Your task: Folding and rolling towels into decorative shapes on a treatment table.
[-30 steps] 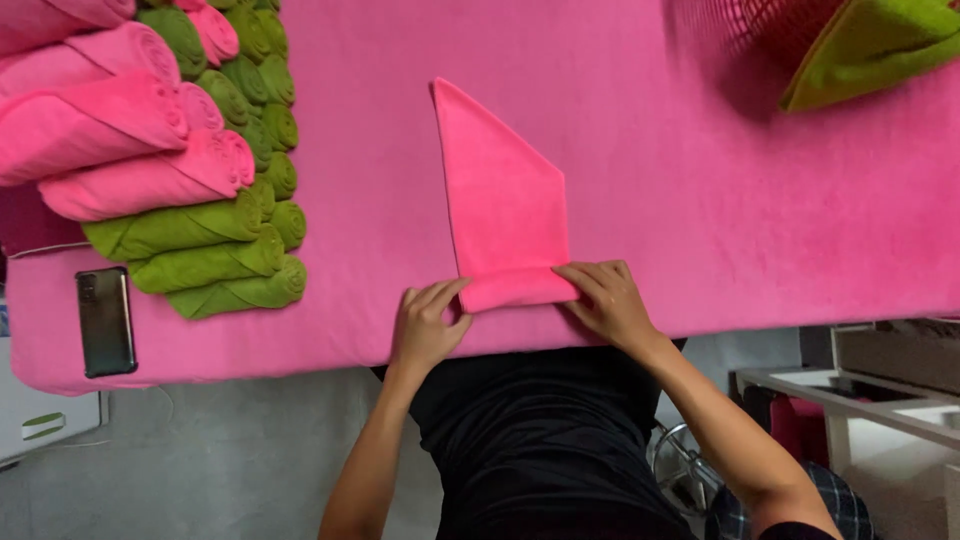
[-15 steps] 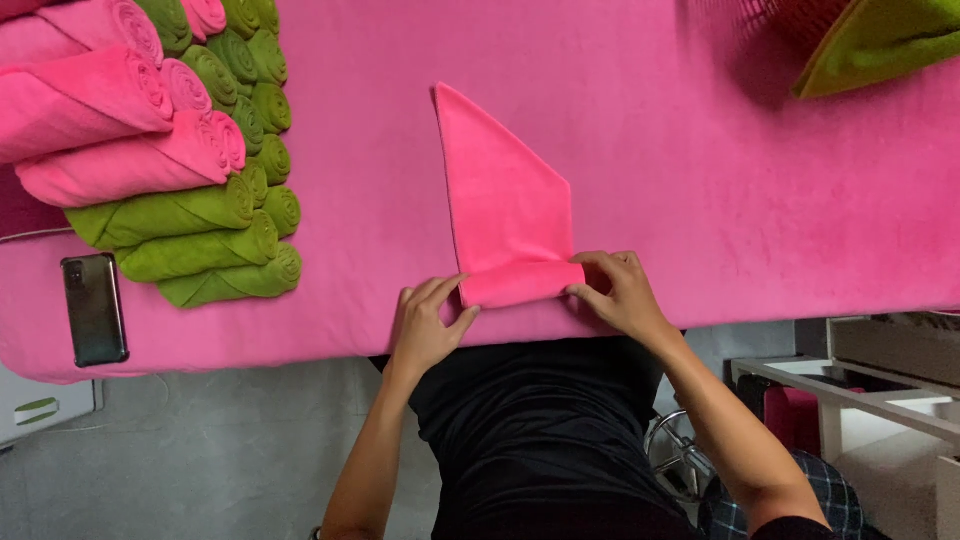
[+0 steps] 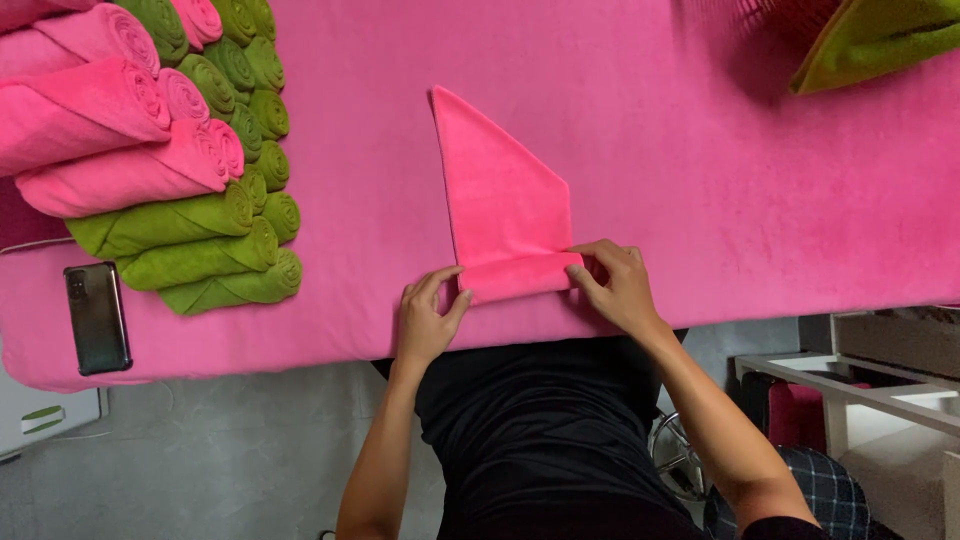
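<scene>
A bright pink towel [image 3: 505, 195], folded into a pointed shape, lies on the pink-covered table [image 3: 700, 200] with its tip pointing away from me. Its near end is rolled into a short tube. My left hand [image 3: 428, 318] grips the left end of that roll with thumb and fingers. At the roll's right end, my right hand [image 3: 612, 285] pinches the cloth the same way.
Stacked rolled towels, pink ones [image 3: 95, 130] and green ones [image 3: 200, 250], fill the table's left side. A dark phone [image 3: 97, 318] lies near the left front edge. A green towel [image 3: 875, 35] rests in a pink basket at the far right. White furniture [image 3: 880, 385] stands beyond the table's edge.
Both hands have rolled the towel's near end further away from me, so the roll is thicker and sits higher on the table. The view has shifted slightly.
</scene>
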